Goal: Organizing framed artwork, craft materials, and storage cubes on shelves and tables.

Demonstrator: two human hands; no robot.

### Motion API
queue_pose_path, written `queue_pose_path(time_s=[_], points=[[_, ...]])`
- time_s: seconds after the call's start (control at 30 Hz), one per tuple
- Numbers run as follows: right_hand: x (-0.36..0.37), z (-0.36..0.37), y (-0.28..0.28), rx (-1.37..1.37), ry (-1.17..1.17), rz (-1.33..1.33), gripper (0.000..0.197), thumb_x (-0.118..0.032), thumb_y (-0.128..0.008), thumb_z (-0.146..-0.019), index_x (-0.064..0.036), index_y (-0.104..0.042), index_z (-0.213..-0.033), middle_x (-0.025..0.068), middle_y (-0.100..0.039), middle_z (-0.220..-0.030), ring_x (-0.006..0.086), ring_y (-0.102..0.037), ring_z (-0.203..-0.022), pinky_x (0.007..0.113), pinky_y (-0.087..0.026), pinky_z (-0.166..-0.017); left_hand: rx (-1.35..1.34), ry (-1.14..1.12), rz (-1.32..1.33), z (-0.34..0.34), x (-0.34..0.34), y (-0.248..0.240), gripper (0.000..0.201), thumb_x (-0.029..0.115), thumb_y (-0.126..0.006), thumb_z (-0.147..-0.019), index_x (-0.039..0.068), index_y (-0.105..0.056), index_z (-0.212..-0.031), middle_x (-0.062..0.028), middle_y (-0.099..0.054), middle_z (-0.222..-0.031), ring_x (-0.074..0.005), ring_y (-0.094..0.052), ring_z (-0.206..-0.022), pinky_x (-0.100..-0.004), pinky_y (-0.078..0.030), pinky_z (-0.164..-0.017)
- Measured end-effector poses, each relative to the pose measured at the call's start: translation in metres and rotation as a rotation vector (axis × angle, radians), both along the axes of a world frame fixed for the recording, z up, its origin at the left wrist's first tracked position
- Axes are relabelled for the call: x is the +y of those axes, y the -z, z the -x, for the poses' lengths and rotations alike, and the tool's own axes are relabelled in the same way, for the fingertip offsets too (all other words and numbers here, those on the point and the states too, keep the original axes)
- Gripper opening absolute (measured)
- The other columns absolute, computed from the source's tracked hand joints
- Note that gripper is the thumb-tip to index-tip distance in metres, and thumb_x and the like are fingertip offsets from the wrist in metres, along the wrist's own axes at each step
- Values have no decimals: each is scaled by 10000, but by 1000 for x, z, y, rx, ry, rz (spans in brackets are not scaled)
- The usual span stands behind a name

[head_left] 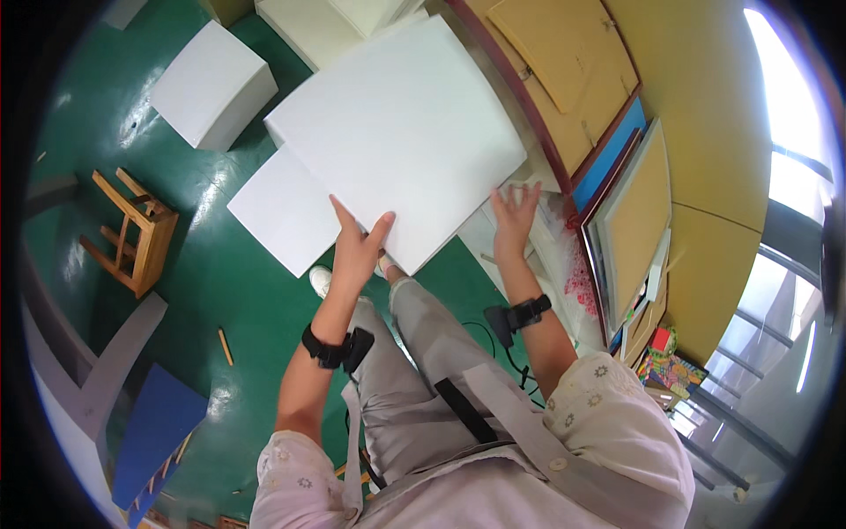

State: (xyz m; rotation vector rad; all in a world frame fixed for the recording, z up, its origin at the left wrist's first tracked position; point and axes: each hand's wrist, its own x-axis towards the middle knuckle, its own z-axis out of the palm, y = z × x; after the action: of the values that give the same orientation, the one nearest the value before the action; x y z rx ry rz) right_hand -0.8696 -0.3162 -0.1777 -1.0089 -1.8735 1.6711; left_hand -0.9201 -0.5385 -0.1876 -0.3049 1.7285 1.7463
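Note:
A large white box [401, 123] with a smooth flat top stands in front of me. My left hand [354, 251] is at its near left edge, the thumb lying over the top and the index finger stretched along the side; the other fingers are partly hidden. Beside the right edge, near the right corner, my right hand [515, 220] has its fingers spread. Its thumb is close to the edge, and whether it touches cannot be told. A lower white panel or box [291, 207] sticks out from under the large box on the left. Both wrists wear black straps with small devices.
Another white box [207, 84] stands on the green floor [256, 331] at the far left. A wooden stool [141, 234] lies tipped over below it. Framed boards [630, 229] lean along the right wall. A blue panel [159, 436] is at the lower left.

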Motion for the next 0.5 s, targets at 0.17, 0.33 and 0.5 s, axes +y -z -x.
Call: queue_pose_path(time_s=[0.17, 0.33, 0.5], points=[[-36, -2, -17, -392, -135, 416, 877, -20, -607, -744, -65, 29, -1347, 179, -186, -1343, 222, -398, -1106, 269, -387, -846, 103, -27, -15, -6, 7, 4, 876, 131, -541, -816, -3, 187, -1285, -228, -521, -1014, -224, -579, -779, -263, -469, -570], [-49, -23, -40, -138, -174, 167, 847, -7, -564, -770, -107, 42, -1354, 165, -236, -1325, 196, -414, -1052, 271, -354, -859, 204, -31, 43, -35, 11, -35, 625, 138, -535, -822, -13, -125, -1268, -141, -491, -1023, -158, -542, -811, -226, -462, -558], [-45, -28, -79, -108, -171, 262, 787, 22, -510, -795, -81, 36, -1353, 157, -278, -1311, 202, -376, -1112, 287, -311, -916, 20, 9, 7, -19, 18, -86, 614, 156, -540, -821, -7, -147, -1264, -118, -493, -968, -142, -528, -759, -220, -449, -534]])
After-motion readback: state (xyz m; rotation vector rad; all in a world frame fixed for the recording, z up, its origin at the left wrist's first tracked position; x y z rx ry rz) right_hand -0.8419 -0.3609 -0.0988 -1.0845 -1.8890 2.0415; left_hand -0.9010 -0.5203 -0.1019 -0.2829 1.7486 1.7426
